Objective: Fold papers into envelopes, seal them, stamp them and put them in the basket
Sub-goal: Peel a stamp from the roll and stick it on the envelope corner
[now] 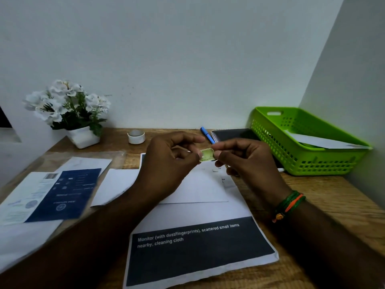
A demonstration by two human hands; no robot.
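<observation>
Left hand [166, 163] and right hand [243, 161] are both pinching the green stamp [206, 155] by its edges, above the white envelope [198, 188]; best peeling slowly, then pressing it flat on a corner; basket [302, 161] waiting right

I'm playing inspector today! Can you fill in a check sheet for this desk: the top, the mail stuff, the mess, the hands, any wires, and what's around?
Surface: wooden desk, mostly covered with papers.
Job's things: small green stamp held above a white envelope; green basket at right already holds an envelope; printed sheet in front.
Clutter: blue leaflet, blue pen, dark notebook, white ring-shaped holder.
Hands: left hand and right hand both pinch the stamp; wrist bands on the right.
Cables: nothing seen.
Surroundings: white flowers in a pot, plain wall behind.
</observation>
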